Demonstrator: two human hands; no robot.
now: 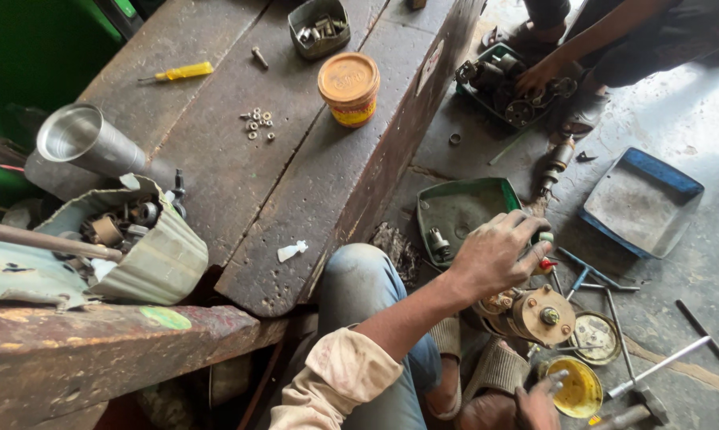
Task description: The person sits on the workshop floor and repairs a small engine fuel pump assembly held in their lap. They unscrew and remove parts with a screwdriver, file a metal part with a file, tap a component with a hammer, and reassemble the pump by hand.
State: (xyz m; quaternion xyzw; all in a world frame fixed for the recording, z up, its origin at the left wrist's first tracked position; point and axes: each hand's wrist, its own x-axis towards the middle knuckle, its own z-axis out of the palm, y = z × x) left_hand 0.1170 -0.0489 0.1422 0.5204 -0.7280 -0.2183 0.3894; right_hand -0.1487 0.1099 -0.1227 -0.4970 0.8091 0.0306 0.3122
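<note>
tin on bench, right of nuts

Crowded floor around the hands. Left hand clamped over the top of a round metal motor assembly, hemmed by a green tray just behind and crossed spanners just to the right. Right hand low at the frame edge, touching a yellow dish, with a hammer and a round tin lid close by. Open floor between the spanners and the blue tray. More room on the tabletop: bare planks between the scattered nuts, the orange-lidded tin and a white scrap. Left end blocked by a corrugated box of parts and a steel tube.
</note>
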